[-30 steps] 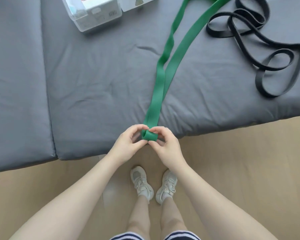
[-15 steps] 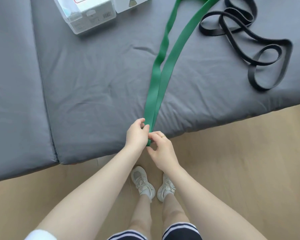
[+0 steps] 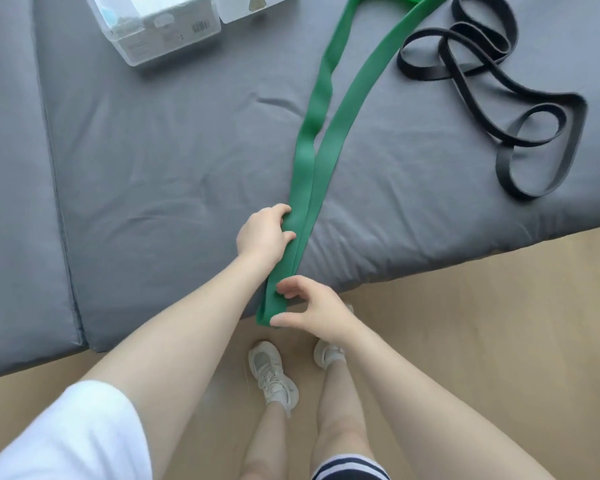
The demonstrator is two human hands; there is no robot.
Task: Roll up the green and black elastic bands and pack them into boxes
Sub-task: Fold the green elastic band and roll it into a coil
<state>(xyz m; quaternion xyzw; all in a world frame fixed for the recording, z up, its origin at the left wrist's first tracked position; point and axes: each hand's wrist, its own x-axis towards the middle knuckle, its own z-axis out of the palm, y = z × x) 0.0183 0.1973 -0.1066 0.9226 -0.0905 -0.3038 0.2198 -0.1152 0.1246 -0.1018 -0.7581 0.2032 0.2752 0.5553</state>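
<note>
While left hand [image 3: 262, 233] grips green band [image 3: 329, 109], right hand [image 3: 317, 311] pinches its end; clear box [image 3: 153, 26] contents unclear.

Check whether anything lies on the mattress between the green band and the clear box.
Nothing visible does. Bare grey mattress separates the green band from the clear box. The black band lies on the band's other side.

One green elastic band [image 3: 321, 109] and one black elastic band [image 3: 499, 64] lie on the grey mattress [image 3: 153, 168]. Two boxes sit at its far edge: one clear plastic box [image 3: 160, 26] and one white box [image 3: 253, 5]. Two white sneakers [image 3: 272, 375] stand on the floor.
</note>
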